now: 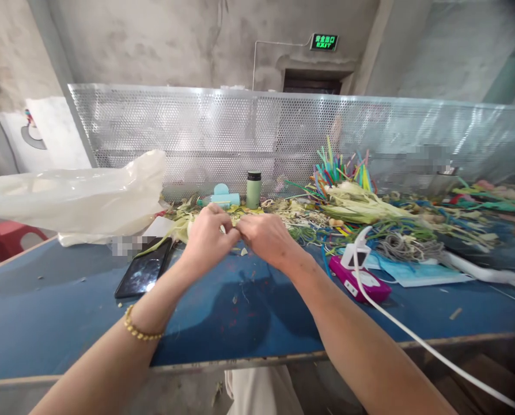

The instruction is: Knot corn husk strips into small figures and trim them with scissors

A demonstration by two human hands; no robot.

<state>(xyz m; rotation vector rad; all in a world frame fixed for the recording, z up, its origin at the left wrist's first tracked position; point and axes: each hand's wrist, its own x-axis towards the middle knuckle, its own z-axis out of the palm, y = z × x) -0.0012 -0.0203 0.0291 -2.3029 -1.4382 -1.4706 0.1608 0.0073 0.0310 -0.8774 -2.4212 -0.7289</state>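
Observation:
My left hand (209,235) and my right hand (264,235) meet over the middle of the table. Both are closed in a pinch, fingertips touching or nearly so, and what lies between them is hidden or too small to name. Pale green corn husks (180,229) stick out just left of my left hand, a long thin strip trailing toward the phone; whether my fingers hold them I cannot tell. A black phone (144,272) lies flat beside my left forearm. Behind my hands spreads a litter of dried plant scraps (292,218).
A green bottle (253,190) stands behind my hands. At left lies a large translucent plastic bag (80,193). To the right are a husk bundle (361,203), coloured strips (337,173), a purple power strip (361,282) with a white cable, and a blue face mask (421,273). Perforated metal panels (205,127) stand behind.

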